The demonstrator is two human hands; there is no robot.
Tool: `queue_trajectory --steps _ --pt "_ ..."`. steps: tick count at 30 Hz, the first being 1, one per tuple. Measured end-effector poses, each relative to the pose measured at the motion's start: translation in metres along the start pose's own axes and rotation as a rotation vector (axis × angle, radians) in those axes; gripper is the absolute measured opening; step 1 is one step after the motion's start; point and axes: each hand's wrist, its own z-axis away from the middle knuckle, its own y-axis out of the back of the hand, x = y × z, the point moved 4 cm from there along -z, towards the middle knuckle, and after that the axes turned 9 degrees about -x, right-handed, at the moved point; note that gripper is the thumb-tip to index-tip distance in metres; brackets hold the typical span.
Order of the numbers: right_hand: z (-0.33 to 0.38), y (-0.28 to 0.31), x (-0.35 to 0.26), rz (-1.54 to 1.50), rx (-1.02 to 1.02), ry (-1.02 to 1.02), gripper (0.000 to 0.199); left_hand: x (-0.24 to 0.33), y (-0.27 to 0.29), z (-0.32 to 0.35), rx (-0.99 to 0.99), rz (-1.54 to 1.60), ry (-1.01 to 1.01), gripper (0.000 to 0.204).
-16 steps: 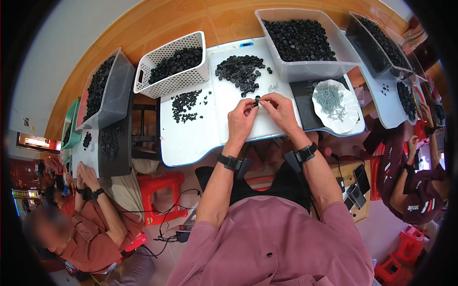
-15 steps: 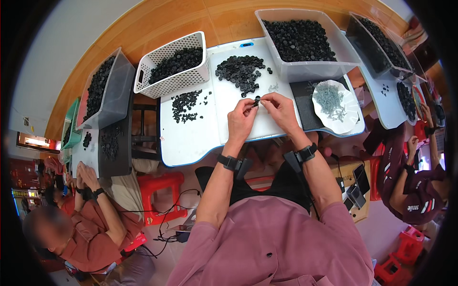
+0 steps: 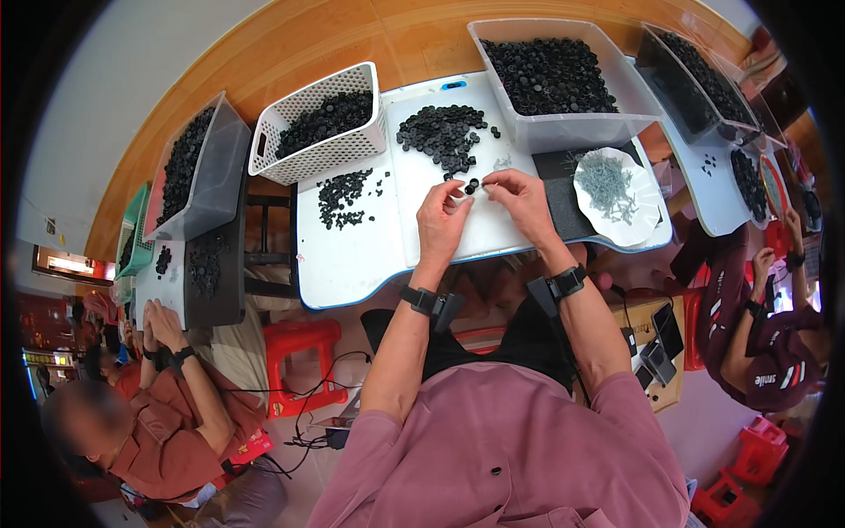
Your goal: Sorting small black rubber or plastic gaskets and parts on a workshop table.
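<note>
My left hand point(image 3: 443, 217) is over the front of the white table, its thumb and fingers curled together at a small round black cap point(image 3: 471, 187). Just to the right, my right hand point(image 3: 519, 202) has its thumb and forefinger pinched close to the cap. Whatever sits in that pinch is too small to make out. Beyond my fingertips lies a heap of round black caps point(image 3: 440, 132). A pile of smaller black pieces point(image 3: 343, 195) is spread to the left. By my right hand are a few pale greenish bits point(image 3: 503, 163).
A white plate point(image 3: 653, 224) of thin grey-green pieces rests on a black mat point(image 3: 563, 211) at right. Behind stand a clear bin point(image 3: 572, 134) and a white perforated basket point(image 3: 321, 163), both holding black parts. Co-workers sit on both sides; a red stool point(image 3: 299, 339) stands at left.
My hands have drawn slightly apart, the right one shifting a little to the right. The black cap between them shows more plainly now.
</note>
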Motion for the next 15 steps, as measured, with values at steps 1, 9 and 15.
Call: queue_trajectory --steps 1,9,15 --pt "0.0 0.001 0.0 -0.001 0.002 0.001 0.016 -0.002 0.002 0.0 0.072 -0.008 0.024 0.031" --pt "0.001 0.002 -0.001 0.067 0.129 0.046 0.014 0.005 -0.007 -0.007 -0.003 -0.331 -0.029 0.034" --pt "0.004 0.0 -0.001 0.121 0.117 0.084 0.015 0.007 -0.009 -0.005 0.019 -0.239 0.028 0.024"
